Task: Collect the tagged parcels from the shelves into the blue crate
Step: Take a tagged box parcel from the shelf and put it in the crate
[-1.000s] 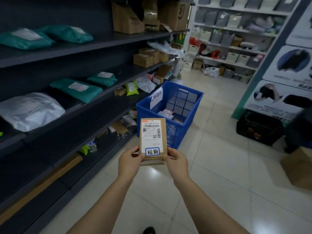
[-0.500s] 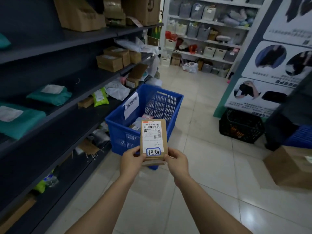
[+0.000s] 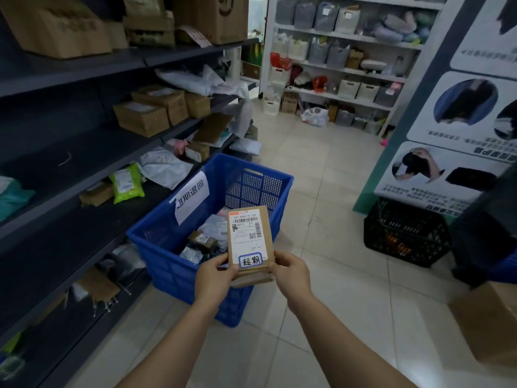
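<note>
In the head view, the tagged parcel (image 3: 249, 242) is gripped at its lower end by the left hand (image 3: 214, 278) and the right hand (image 3: 292, 273) — long axis pointing away, directly over the near rim of the blue crate (image 3: 179, 273) — neither hand being nearer.

Two bare forearms show, uncovered from the lower edge of the view up to the wrists, with no sleeve or cuff on either. The left hand (image 3: 214, 278) and the right hand (image 3: 292, 274) are both bare, without gloves. No watch, band or bracelet sits at either wrist, and no ring shows on the visible fingers. The fingernails that can be seen look short and plain; finer detail is too small to tell. Nothing of the upper arms, shoulders or clothing on the body comes into view.
</note>
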Demonstrator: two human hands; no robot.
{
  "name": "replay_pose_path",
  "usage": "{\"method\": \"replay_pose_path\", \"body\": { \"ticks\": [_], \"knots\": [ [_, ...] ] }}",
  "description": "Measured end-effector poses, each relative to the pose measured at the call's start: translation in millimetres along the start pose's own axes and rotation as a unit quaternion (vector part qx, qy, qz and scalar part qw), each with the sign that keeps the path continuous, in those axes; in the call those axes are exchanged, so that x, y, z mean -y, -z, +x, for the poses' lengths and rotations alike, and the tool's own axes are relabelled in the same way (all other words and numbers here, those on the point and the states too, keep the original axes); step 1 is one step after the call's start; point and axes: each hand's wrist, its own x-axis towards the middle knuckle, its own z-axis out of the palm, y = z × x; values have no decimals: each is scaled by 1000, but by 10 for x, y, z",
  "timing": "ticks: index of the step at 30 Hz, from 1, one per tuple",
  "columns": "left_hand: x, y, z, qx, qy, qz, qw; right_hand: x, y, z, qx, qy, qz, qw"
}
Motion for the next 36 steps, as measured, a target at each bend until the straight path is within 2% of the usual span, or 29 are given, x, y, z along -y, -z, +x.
{"method": "replay_pose_path", "body": {
  "ticks": [7, 23, 36],
  "knots": [
    [-364, -661, 942, -3, 33, -16, 999, 254, 276, 1237, 34, -13, -20, 999],
    [-906, -1632, 3405, -39, 71, 27, 996, 873, 236, 4091, 89, -44, -97, 990],
    [-1167, -2652, 4661, -137, 150, 4, 979, 1023, 394, 6063, 206, -16, -183, 961]
  ]
}}
